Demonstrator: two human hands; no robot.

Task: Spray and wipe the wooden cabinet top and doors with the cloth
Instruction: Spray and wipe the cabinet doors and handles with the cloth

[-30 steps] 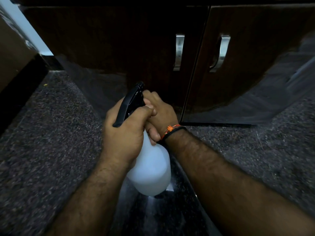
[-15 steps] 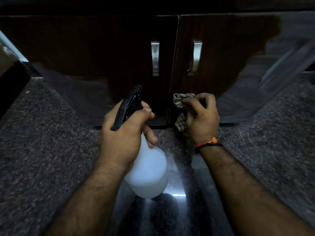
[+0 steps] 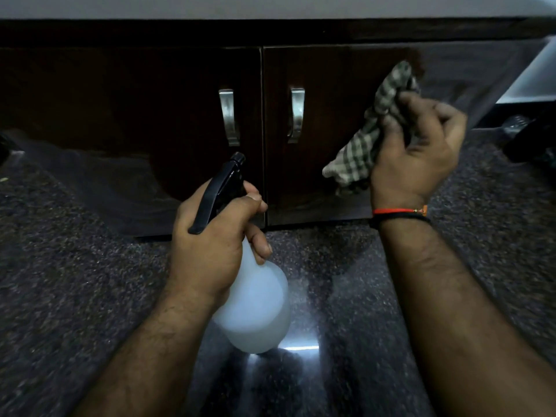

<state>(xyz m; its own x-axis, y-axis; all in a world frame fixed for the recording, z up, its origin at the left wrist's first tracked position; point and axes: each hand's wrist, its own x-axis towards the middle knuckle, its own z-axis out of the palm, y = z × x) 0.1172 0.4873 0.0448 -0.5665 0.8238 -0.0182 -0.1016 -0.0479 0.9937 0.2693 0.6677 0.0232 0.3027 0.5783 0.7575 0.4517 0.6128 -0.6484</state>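
One translucent spray bottle (image 3: pixel 255 308), contents indiscernible

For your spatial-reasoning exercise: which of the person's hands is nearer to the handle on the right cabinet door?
Left. The left hand, gripping the spray bottle, sits below the right door's handle and slightly left of it. The right hand, holding the checked cloth, is farther off to the handle's right.

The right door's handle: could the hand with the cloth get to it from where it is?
Probably yes. The right hand, gripping the checked cloth, is at the right door, beside its handle, with only bare door between them.
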